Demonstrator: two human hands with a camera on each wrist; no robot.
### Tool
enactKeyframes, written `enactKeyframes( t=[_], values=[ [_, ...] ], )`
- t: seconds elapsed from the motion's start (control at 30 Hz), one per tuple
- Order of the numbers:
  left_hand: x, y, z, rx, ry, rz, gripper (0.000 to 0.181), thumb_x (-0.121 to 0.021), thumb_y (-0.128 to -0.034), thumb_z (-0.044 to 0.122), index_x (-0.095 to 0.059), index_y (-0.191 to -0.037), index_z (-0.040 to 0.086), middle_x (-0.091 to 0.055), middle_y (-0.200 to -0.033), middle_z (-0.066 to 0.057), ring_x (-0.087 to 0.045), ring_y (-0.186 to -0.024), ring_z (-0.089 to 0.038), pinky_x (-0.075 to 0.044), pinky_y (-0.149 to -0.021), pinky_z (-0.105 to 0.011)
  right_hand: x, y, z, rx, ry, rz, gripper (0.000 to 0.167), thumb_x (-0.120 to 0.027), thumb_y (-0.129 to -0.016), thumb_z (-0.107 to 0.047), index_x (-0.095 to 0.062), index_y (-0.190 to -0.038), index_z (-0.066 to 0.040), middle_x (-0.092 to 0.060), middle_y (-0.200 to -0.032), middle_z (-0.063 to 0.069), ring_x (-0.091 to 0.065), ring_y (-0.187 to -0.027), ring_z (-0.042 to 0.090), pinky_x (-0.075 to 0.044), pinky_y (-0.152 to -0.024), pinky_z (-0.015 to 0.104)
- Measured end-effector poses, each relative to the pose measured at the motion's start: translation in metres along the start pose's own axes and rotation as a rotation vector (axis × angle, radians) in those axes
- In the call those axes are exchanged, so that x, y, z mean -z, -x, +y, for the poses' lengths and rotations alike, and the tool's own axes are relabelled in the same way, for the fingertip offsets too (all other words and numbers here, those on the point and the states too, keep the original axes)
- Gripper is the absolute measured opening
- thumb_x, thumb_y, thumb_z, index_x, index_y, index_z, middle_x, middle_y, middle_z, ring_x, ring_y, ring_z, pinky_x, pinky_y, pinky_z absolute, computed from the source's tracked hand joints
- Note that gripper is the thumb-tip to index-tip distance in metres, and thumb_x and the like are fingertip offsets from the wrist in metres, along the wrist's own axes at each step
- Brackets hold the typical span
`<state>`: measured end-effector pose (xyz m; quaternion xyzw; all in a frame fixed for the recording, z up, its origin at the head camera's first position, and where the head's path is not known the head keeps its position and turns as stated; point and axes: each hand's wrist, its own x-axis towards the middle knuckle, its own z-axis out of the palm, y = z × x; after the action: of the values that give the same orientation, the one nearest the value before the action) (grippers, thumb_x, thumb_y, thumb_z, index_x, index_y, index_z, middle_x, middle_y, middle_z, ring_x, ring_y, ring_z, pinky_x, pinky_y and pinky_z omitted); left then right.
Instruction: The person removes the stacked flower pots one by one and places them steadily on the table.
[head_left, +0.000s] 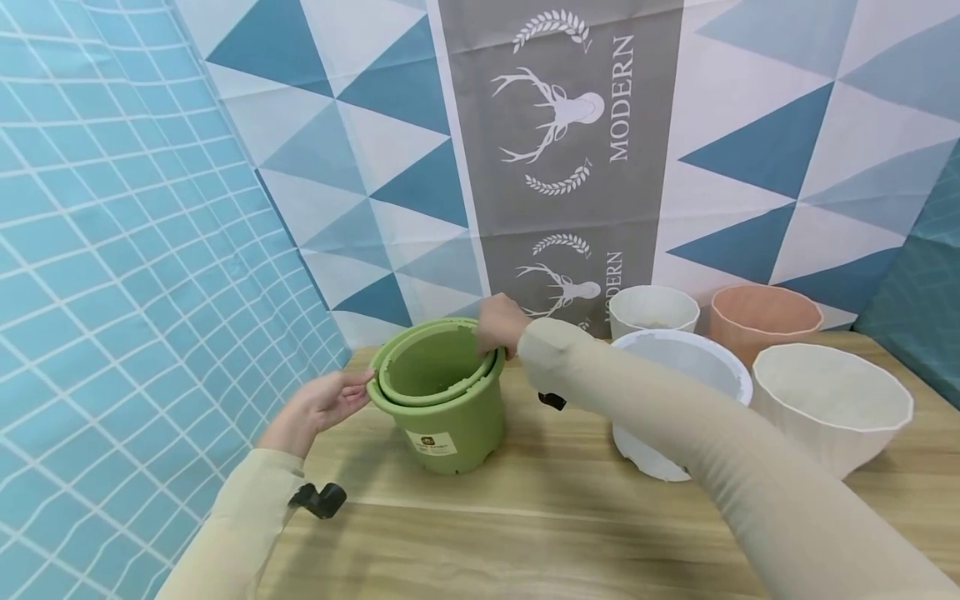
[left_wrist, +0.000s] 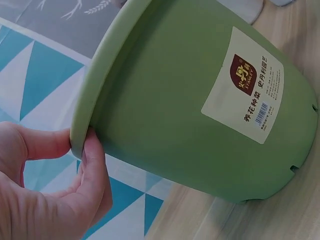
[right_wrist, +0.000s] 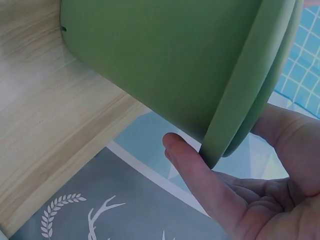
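A green flower pot [head_left: 468, 429] stands on the wooden table, with a smaller green pot [head_left: 427, 367] nested inside its mouth. My left hand [head_left: 330, 404] pinches the outer pot's rim between thumb and fingers on the left side. On the opposite side my right hand [head_left: 501, 325] reaches over the rims and grips them. In the right wrist view its fingers [right_wrist: 205, 185] lie outside, under the outer lip, while the thumb's tip is hidden behind the rim. The left wrist view shows a paper label [left_wrist: 245, 85] on the outer pot.
To the right on the table [head_left: 450, 542] stand a small white pot [head_left: 652, 308], a terracotta-coloured pot [head_left: 765, 317], a wide-rimmed white pot [head_left: 675, 358] partly behind my right sleeve, and a cream pot [head_left: 832, 387]. Patterned cloth [head_left: 300, 150] hangs behind.
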<state>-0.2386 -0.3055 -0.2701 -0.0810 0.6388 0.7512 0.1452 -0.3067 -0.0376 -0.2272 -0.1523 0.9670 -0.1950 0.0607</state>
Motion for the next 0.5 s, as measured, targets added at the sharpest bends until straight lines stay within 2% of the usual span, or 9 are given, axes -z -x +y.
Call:
enactKeyframes(
  t=[0.1, 0.17, 0.3, 0.4, 0.5],
  values=[
    [-0.001, 0.000, 0.000, -0.004, -0.024, 0.010, 0.056, -0.051, -0.0976, 0.004, -0.019, -0.143, -0.006, -0.049, -0.108, -0.008, -0.061, -0.086, -0.005, -0.056, -0.083, -0.012, 0.003, -0.003, 0.000, -0.006, 0.051, -0.039, 0.027, -0.062, -0.076, -0.004, -0.045, -0.057, -0.011, -0.047, -0.056, 0.005, -0.058, -0.043, 0.016, -0.050, -0.035, 0.020],
    [0.000, 0.000, 0.000, -0.004, -0.022, 0.008, 0.056, -0.050, -0.0976, 0.004, -0.019, -0.143, -0.006, -0.045, -0.112, -0.010, -0.061, -0.086, -0.005, -0.057, -0.083, -0.012, 0.006, -0.005, 0.002, -0.001, 0.068, -0.053, 0.027, -0.063, -0.078, -0.006, -0.047, -0.056, -0.010, -0.058, -0.059, 0.009, -0.067, -0.052, 0.021, -0.053, -0.039, 0.020],
    [0.001, 0.000, 0.000, -0.008, -0.003, 0.005, 0.052, -0.048, -0.0978, 0.002, -0.021, -0.141, -0.006, -0.040, -0.118, -0.012, -0.061, -0.086, -0.005, -0.056, -0.084, -0.011, 0.012, -0.005, 0.007, 0.021, 0.059, -0.059, 0.023, -0.064, -0.079, -0.006, -0.055, -0.058, -0.008, -0.071, -0.067, 0.013, -0.074, -0.067, 0.025, -0.060, -0.050, 0.021],
    [0.001, -0.001, 0.000, -0.009, 0.016, 0.004, 0.063, -0.049, -0.0975, 0.001, -0.011, -0.147, -0.007, -0.039, -0.119, -0.012, -0.061, -0.086, -0.005, -0.056, -0.085, -0.012, 0.013, -0.004, 0.011, 0.017, 0.000, -0.059, 0.014, -0.066, -0.078, -0.007, -0.059, -0.067, -0.003, -0.071, -0.066, 0.014, -0.072, -0.061, 0.024, -0.062, -0.053, 0.024],
    [0.000, -0.003, -0.002, -0.008, 0.015, 0.000, 0.069, -0.050, -0.0970, 0.001, -0.005, -0.149, -0.008, -0.039, -0.120, -0.011, -0.061, -0.087, -0.005, -0.056, -0.087, -0.012, 0.013, -0.004, 0.013, 0.009, -0.017, -0.073, 0.011, -0.065, -0.079, -0.006, -0.060, -0.070, -0.001, -0.068, -0.060, 0.012, -0.070, -0.054, 0.021, -0.061, -0.050, 0.023]
  ],
)
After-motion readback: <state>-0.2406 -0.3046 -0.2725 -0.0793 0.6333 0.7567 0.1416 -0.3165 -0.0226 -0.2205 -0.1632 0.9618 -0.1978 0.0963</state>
